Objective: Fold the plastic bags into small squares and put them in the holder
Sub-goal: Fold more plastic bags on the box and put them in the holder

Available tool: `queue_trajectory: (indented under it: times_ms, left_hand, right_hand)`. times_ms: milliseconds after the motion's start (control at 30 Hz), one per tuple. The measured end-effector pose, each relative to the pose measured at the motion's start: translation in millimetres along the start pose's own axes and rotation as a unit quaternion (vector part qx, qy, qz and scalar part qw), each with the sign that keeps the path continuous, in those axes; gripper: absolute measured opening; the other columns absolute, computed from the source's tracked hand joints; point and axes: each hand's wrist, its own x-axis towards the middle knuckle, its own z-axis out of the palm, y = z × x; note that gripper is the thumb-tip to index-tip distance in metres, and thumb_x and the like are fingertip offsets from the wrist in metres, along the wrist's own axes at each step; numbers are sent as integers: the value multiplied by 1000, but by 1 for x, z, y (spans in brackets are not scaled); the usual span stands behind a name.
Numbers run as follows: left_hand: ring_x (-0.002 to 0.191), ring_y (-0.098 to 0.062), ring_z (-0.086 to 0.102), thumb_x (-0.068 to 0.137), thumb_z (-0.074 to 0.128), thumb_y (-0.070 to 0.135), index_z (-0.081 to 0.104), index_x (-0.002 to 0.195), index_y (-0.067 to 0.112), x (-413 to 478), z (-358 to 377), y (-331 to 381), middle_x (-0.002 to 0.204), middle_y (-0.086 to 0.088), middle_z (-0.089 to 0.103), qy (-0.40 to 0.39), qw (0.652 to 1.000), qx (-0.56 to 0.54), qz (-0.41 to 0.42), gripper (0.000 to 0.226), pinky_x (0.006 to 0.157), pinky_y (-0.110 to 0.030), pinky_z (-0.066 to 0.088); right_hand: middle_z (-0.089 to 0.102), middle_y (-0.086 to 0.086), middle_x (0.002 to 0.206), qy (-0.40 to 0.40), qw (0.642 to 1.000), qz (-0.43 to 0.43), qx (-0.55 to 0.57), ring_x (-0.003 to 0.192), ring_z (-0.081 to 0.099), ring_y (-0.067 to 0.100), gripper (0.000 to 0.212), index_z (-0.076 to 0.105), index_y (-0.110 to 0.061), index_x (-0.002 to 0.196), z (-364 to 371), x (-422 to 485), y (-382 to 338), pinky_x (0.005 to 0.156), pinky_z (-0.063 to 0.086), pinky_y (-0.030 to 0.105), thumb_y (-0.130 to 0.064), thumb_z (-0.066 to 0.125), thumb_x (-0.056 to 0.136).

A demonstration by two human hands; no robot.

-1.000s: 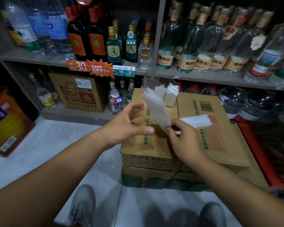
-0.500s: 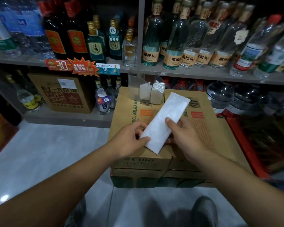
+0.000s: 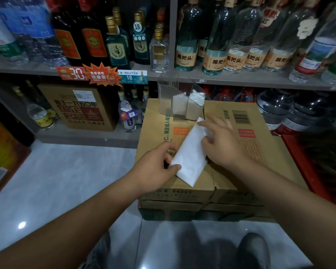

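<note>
A white plastic bag (image 3: 190,158), folded into a long narrow strip, lies slantwise on top of the cardboard boxes (image 3: 241,152). My left hand (image 3: 155,169) pinches the strip's near left edge between thumb and fingers. My right hand (image 3: 219,144) rests on the strip's right side with fingers spread, the index finger reaching toward its far end. Behind the strip stands a clear plastic holder (image 3: 180,100) with white folded bags inside its compartments.
Shelves (image 3: 241,78) full of glass bottles rise right behind the boxes. A brown carton (image 3: 80,107) and small bottles stand on the lower shelf at left. Grey tiled floor (image 3: 62,181) spreads left of the boxes; my shoes show at the bottom.
The strip, held up in the air a second ago, now lies flat on the box top. My right hand has slid up along its right edge; my left hand keeps the near end.
</note>
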Motion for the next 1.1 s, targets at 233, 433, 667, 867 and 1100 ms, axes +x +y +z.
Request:
queue_trajectory:
  times_ms: [233,433,667,867,1100]
  left_hand:
    - [83,-14,62,94,67,27,57,136,27,1,1,1,94,8,64,3,996,71,46,43,80,-39,54]
    - [128,-26,49,94,49,38,48,144,30,-3,7,-5,144,-1,47,68,955,265,116,50,104,-48,44]
    - [153,-12,-22,99,-4,58,-11,160,15,-9,28,-7,169,-1,-15,-62,915,391,78,76,125,-41,-12]
    - [150,-14,-30,95,-10,60,-19,158,15,-7,32,-8,167,-2,-24,-73,898,429,63,79,123,-45,-17]
    - [147,-11,-35,105,11,57,-21,158,19,1,26,-3,164,3,-30,-123,908,398,42,73,122,-46,-19]
  right_hand:
    - [49,4,152,-82,993,-24,-81,140,36,23,43,60,-19,138,0,-6,9,114,27,34,-37,54,100]
    - [31,-1,163,-83,990,-15,-115,150,24,20,51,46,-26,149,7,-20,11,122,17,39,-46,45,102]
    - [14,1,168,-79,985,-8,-154,154,5,22,59,30,-25,155,8,-29,6,123,5,40,-50,35,103]
    - [-16,-9,166,-208,951,-127,-189,149,-28,11,64,-4,-27,161,16,-38,-1,121,-21,35,-52,9,104]
    - [-27,-8,163,-220,955,-23,-198,149,-28,13,68,-18,-23,158,0,-19,34,123,-16,38,-54,10,105]
